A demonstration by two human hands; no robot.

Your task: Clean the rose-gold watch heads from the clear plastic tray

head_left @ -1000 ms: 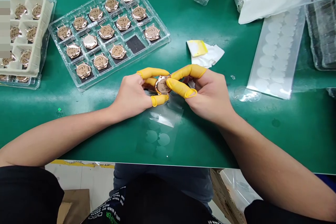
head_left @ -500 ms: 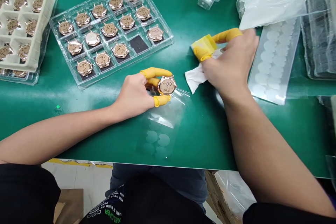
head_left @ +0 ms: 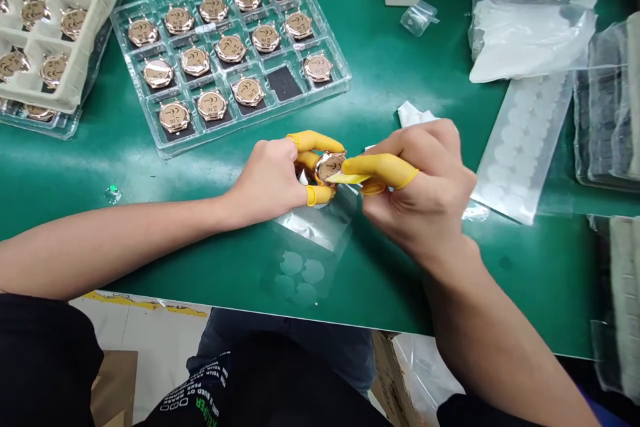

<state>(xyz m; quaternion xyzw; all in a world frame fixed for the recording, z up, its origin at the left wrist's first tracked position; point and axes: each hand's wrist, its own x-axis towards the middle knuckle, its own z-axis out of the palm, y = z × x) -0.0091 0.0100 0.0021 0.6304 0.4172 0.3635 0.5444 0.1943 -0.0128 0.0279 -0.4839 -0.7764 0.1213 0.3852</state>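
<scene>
A rose-gold watch case (head_left: 327, 167) is held by its edges in my left hand (head_left: 270, 180), its printed back facing up. Yellow finger cots cover the gripping fingertips. My right hand (head_left: 430, 187), also in yellow finger cots, pinches a thin yellow piece (head_left: 347, 179), its edge against the watch back. I cannot make out whether that piece is tape or a folded sheet. Beneath my hands lies a clear film (head_left: 320, 230) with several round transparent stickers (head_left: 303, 275). A white wipe (head_left: 414, 113) lies behind my right hand, partly hidden.
A clear plastic tray (head_left: 227, 125) holds several watch cases; one pocket shows only its black pad. Another cream tray (head_left: 65, 97) of cases is stacked at left. On the right lie a sheet of round stickers (head_left: 520, 140), a bag of white sheets (head_left: 530, 33) and clear trays (head_left: 607, 100).
My right hand has moved left and down from beside the white wipe, bringing the yellow piece onto the watch back. My left hand still holds the watch case. The view has shifted slightly.
</scene>
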